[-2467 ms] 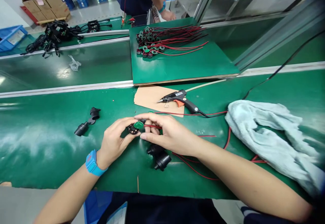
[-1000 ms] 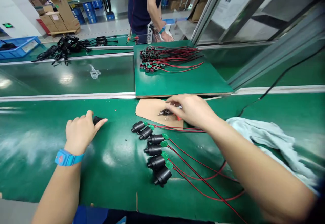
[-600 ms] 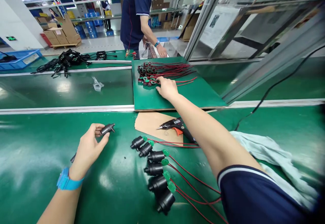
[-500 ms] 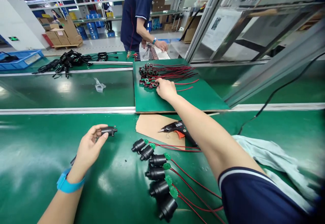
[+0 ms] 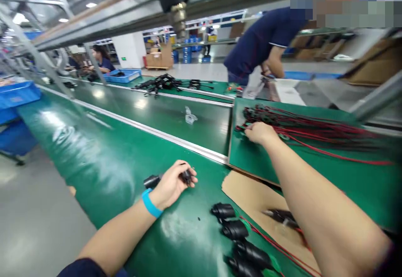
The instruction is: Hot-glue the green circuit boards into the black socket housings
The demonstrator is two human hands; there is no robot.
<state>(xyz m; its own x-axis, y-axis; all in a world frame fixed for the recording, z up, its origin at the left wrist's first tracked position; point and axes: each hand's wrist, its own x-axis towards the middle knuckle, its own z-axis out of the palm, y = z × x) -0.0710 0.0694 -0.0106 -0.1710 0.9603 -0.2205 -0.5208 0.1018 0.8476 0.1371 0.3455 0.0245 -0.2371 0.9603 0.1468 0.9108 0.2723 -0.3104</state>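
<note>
My left hand point(image 5: 176, 183) is closed around a small black cylindrical plastic housing point(image 5: 186, 177) above the green bench. Another black housing point(image 5: 152, 181) lies on the bench just beyond the wrist with the blue band. My right hand point(image 5: 260, 133) reaches onto the raised green board, its fingers pinched at the near edge of a pile of small round parts with red and black wires point(image 5: 295, 120). Blur and the hand hide what is between those fingertips. Several black housings point(image 5: 235, 229) with green discs and red wires lie on the bench, nearer me.
Under my right forearm, a black glue gun point(image 5: 281, 217) lies on brown cardboard point(image 5: 248, 189). Black cables point(image 5: 163, 84) and a blue tray point(image 5: 124, 75) sit across the bench. A metal beam point(image 5: 109, 15) crosses overhead. A co-worker point(image 5: 260, 44) bends over at the far side.
The view has swung left, showing more of the bench and blue bins. My left hand still holds the housing, now turned end-on. My right hand remains at the wired parts.
</note>
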